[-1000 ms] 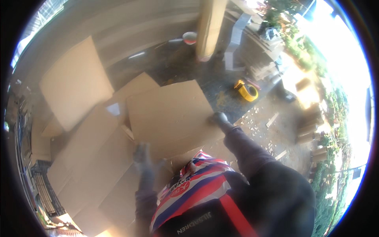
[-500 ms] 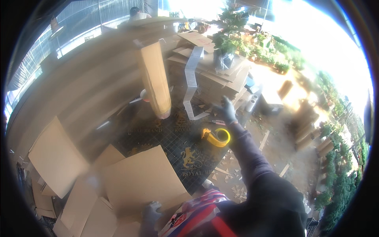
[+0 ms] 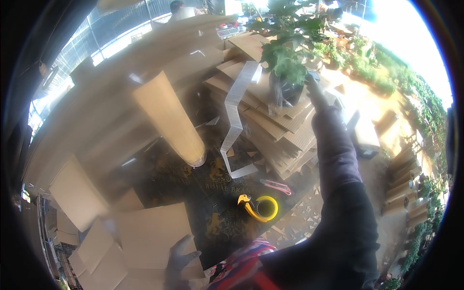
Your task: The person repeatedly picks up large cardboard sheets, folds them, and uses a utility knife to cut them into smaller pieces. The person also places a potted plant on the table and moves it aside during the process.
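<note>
While the left hand stood with thumb parted from fingers, one cardboard sheet lay beneath it; one potted plant stood just left of the right hand, grip indiscernible

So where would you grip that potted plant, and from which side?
Probably around the dark pot, from the right, where the right hand is close by. It stands upright on stacked cardboard, its body showing below spreading leaves, which look like a poorer hold.
</note>
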### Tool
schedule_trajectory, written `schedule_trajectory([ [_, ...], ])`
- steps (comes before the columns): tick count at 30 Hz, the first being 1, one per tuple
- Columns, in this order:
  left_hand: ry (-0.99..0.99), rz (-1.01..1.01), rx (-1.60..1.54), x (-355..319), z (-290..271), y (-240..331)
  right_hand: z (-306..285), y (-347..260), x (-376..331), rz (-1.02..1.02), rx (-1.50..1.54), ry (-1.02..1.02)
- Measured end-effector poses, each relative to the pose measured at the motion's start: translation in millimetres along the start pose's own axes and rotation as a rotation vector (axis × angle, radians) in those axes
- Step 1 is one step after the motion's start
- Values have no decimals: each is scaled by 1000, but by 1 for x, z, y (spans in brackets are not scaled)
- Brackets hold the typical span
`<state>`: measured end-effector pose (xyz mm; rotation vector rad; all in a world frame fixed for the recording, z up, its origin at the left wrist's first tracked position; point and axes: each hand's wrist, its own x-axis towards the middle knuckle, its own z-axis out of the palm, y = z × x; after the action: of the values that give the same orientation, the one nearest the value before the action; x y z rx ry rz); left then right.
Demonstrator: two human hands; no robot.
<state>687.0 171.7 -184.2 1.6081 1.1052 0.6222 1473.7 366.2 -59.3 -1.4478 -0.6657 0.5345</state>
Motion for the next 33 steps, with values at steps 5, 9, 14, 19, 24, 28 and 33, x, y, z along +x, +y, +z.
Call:
schedule_trajectory([
  [5, -164, 239, -144, 142, 56, 103, 27, 16, 19, 54, -25, -31],
  [9, -177, 644, 26, 271, 114, 193, 37, 16, 16, 67, -19, -29],
  [14, -151, 460, -186, 408, 221, 287, 43, 14, -3, 21, 62, 2],
  [19, -243, 398, -746, 437, 300, 320, 51, -9, -68, -150, 263, -123],
  [24, -248, 259, -769, 403, 279, 306, 68, -44, -163, -289, 226, 2],
  [28, -183, 371, -805, 343, 230, 279, 69, -57, -248, -552, -74, -83],
  [33, -294, 217, -1245, 204, 155, 215, 85, -21, -317, -323, 14, -192],
])
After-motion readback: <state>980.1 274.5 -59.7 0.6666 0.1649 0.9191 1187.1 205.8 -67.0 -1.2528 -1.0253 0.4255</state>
